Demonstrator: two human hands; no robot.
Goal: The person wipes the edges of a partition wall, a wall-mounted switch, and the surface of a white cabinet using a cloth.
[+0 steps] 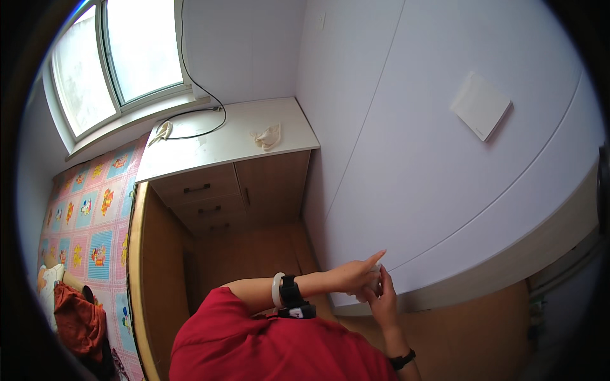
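My left hand [356, 275] reaches across in front of my red top, its index finger stretched out towards the wall. My right hand [385, 299] meets it from below, fingers bent up against it. Between the two hands, a small crumpled white cloth or tissue [375, 274] shows, partly hidden by the fingers. Both hands appear to grip it, close to the lower edge of the pale wall panel [410, 200]. A white bangle and a black strap circle my left wrist; a black band is on the right one.
A white-topped cabinet [190, 155] stands in the corner, bearing a crumpled cream cloth [268, 137], another cloth [162, 132] and a black cable [190, 136]. To the left lies a patterned bed cover [90, 190] with rust-coloured fabric [81, 316]. A white square box [481, 107] is on the wall.
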